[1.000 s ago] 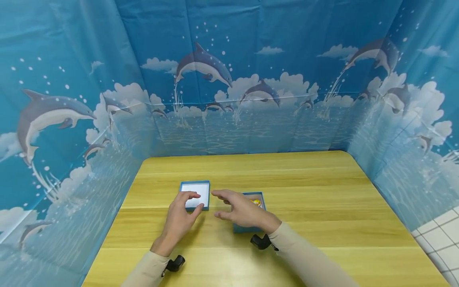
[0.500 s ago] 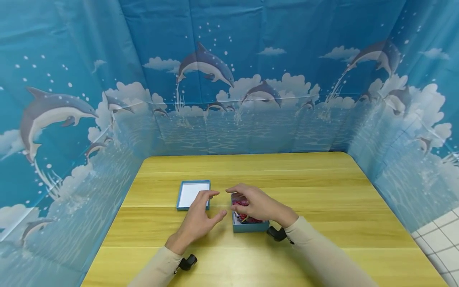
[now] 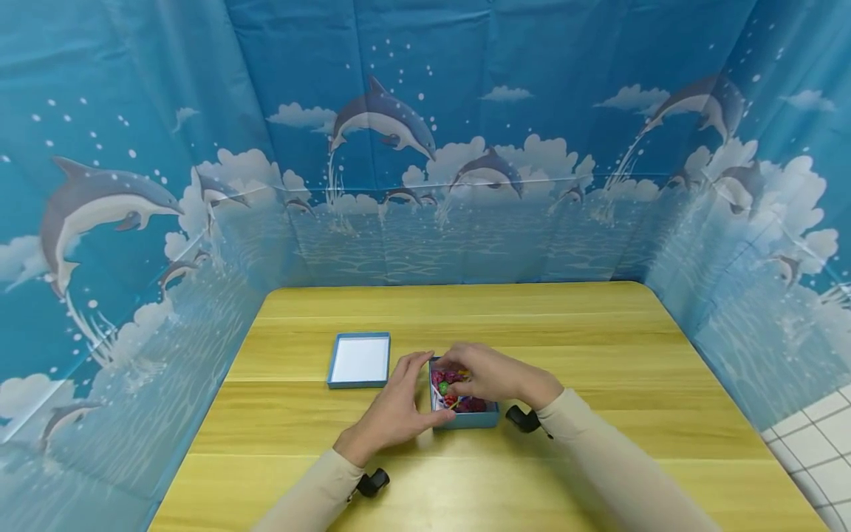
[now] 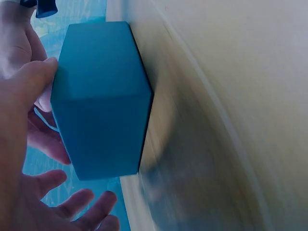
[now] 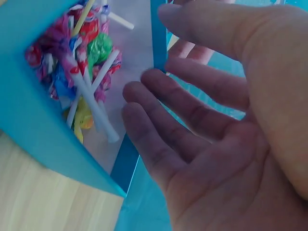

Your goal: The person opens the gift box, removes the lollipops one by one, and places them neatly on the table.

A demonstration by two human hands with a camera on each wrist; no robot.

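Note:
A blue box (image 3: 477,420) sits uncovered on the table. Inside lie several lollipops (image 5: 100,47) in red, pink, green, blue and yellow wrappers, with thin sticks. At the box's near left corner is my left hand (image 3: 392,417); its thumb touches the top edge in the left wrist view, while its fingers spread along the left side. My right hand (image 3: 497,375) reaches over the box from the right, partly hiding the sweets in the head view. In the right wrist view its fingers (image 5: 149,137) are extended at the opening, with no lollipop between them.
A shallow blue lid (image 3: 359,384) with a white inside lies to the left of the box. The wooden table (image 3: 565,325) ends at the back against a dolphin-print curtain (image 3: 465,251), which also hangs along both sides.
My left hand has moved right, from near the lid to the box. My right hand first moved right, uncovering the lollipops, then lowered over the box. Box and lid stay put.

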